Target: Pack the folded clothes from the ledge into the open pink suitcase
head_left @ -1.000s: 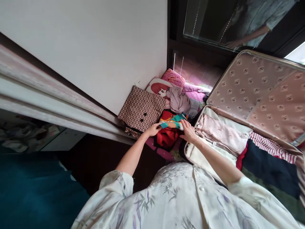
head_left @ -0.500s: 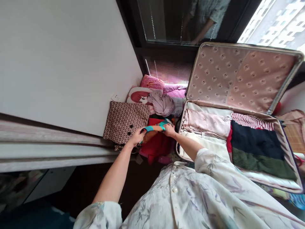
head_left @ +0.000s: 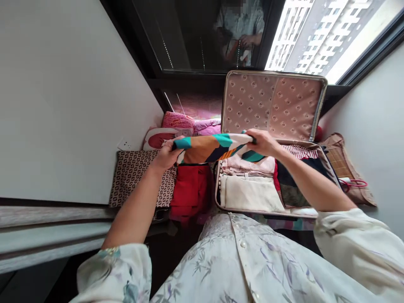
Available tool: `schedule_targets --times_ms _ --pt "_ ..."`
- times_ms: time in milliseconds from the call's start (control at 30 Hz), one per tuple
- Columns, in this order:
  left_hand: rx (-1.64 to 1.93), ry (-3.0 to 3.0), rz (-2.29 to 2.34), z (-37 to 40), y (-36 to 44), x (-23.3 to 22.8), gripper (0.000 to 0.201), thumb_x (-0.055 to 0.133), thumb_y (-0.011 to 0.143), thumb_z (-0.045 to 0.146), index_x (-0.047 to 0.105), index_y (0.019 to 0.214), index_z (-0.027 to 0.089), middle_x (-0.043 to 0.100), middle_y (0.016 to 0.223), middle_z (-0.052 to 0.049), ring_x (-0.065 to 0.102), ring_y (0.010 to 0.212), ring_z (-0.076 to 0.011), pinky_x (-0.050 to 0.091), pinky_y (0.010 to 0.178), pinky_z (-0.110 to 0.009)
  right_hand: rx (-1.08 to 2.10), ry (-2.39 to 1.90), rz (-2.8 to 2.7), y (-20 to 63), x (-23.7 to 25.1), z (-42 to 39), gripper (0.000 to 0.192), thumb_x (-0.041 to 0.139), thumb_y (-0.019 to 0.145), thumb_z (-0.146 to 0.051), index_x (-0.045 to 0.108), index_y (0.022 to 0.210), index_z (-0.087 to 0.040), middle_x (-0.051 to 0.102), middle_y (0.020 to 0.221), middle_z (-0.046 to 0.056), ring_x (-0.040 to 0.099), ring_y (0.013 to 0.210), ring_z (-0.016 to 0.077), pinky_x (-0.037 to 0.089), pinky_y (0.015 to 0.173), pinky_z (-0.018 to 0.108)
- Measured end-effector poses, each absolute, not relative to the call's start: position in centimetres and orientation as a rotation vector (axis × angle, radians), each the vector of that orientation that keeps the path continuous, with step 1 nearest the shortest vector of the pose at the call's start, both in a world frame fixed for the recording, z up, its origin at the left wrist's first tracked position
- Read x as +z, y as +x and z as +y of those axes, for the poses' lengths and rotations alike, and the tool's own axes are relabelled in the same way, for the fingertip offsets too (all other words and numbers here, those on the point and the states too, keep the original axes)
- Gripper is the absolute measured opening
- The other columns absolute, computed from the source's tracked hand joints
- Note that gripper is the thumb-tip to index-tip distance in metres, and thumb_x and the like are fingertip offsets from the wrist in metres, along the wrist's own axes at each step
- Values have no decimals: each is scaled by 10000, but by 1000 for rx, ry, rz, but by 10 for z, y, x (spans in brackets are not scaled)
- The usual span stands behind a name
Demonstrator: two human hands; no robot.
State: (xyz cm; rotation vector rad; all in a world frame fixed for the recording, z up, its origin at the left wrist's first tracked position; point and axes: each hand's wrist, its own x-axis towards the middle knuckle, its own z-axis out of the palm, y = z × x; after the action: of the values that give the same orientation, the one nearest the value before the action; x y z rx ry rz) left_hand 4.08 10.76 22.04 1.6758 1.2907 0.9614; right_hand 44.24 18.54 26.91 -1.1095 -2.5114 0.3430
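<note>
A folded multicoloured cloth garment, in teal, tan, white and navy, is stretched level between my hands. Its exact kind does not show. My left hand is closed on one end, above the brown patterned fabric. My right hand grips the other end, over the open suitcase. Folded clothes fill the suitcase: a pink piece, a cream piece, and a dark one partly behind my right forearm. Red folded cloth lies below the garment.
The suitcase lid stands raised against the window. Pink bedding and a printed pillow sit at the back left. A tan bag lies right of the suitcase, with a pink-red cord on it. A wall rises on the left.
Both hands have lifted the multicoloured garment off the red cloth and drawn it out wider. My right hand has moved right, over the suitcase. The view has turned right.
</note>
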Motion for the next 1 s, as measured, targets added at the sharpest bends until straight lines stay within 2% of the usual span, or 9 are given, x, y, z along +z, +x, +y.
schedule_targets --times_ms 67,167,233,300,400,600,733,867,1000 --pt "894 1721 1259 130 76 229 481 539 948 645 745 1154 263 746 727 -10 695 742 -221 593 768 -400 116 -1151 -2514 490 289 169 221 588 846 -225 671 1050 -209 668 963 39 568 827 187 403 743 279" --pt "711 1944 1130 143 124 219 367 579 945 475 759 1168 246 804 1029 -40 706 1077 -253 538 1022 -442 -108 -1176 -2593 544 278 120 216 582 890 -263 685 1073 -209 671 984 84 580 919 242 421 821 341" --pt "486 2123 1027 134 149 193 349 581 922 287 745 1226 239 768 1228 -54 626 1293 -261 382 1201 -505 -134 -1242 -2671 571 241 79 249 595 903 -274 699 1117 -200 679 1033 120 584 987 276 428 878 389" --pt "162 2234 989 111 169 159 485 591 844 123 719 1293 252 695 1385 -74 524 1429 -288 257 1257 -579 -12 -1331 -2761 593 189 39 416 667 858 -311 685 1264 -222 675 1197 153 578 1114 327 441 921 438" --pt "-199 2241 1027 68 193 113 759 635 760 29 594 1471 289 520 1583 -113 360 1545 -344 303 1230 -601 217 -1568 -2722 623 114 -3 731 721 831 -418 521 1524 -303 531 1501 187 511 1325 394 469 957 500" --pt "3 2392 1136 36 247 82 726 720 904 269 467 1582 322 194 1746 -121 96 1610 -421 191 1246 -679 167 -1905 -2323 650 62 -1 812 577 957 -531 236 1676 -370 205 1729 170 289 1507 482 431 1050 649" --pt "-138 2285 1366 40 277 53 1008 843 797 487 318 1650 376 -18 1771 -137 -103 1568 -555 92 1129 -858 228 -2030 -2399 631 40 23 763 516 972 -611 237 1661 -437 60 1773 102 133 1556 507 304 1117 719" --pt "-245 2171 1460 36 287 24 1106 857 754 559 261 1665 366 -36 1765 -163 -131 1557 -570 56 1097 -882 296 -2085 -2523 617 6 34 695 440 990 -631 327 1640 -411 88 1772 102 97 1566 498 224 1131 753" --pt "134 2163 1447 24 267 21 897 830 798 496 460 1594 311 166 1749 -153 47 1593 -500 139 1194 -779 187 -1991 -2557 627 -2 26 650 421 1002 -605 421 1608 -368 198 1747 122 120 1570 463 270 1129 710"
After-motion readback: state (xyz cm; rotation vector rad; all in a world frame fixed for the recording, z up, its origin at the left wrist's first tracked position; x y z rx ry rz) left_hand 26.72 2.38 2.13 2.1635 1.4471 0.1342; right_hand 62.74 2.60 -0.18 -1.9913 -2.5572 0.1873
